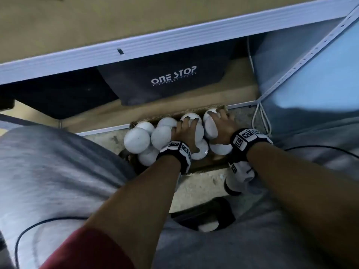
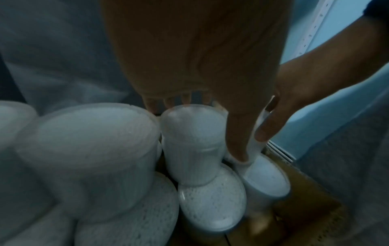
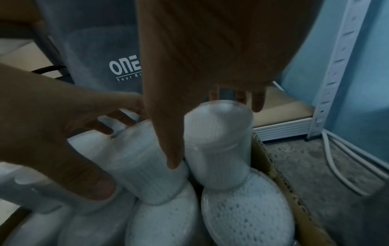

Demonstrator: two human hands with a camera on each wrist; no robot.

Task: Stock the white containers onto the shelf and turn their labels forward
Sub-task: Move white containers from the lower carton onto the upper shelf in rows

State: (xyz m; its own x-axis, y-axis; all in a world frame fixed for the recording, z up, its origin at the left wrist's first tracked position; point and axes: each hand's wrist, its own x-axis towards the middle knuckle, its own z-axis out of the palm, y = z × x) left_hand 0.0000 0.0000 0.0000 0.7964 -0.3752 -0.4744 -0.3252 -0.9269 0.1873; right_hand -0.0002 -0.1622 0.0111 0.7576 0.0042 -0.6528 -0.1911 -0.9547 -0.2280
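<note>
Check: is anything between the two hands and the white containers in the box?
Nothing visible. The left hand and right hand each already wrap a white container in the cardboard box; other containers crowd close beside them.

The cardboard box is mostly covered by the white containers piled in it and by both wrists; only bits of its rim show. Labels on the containers cannot be made out. Behind the box, the dark bag is cut off above by the shelf edge. In the left wrist view, the nearest containers are blurred.
</note>
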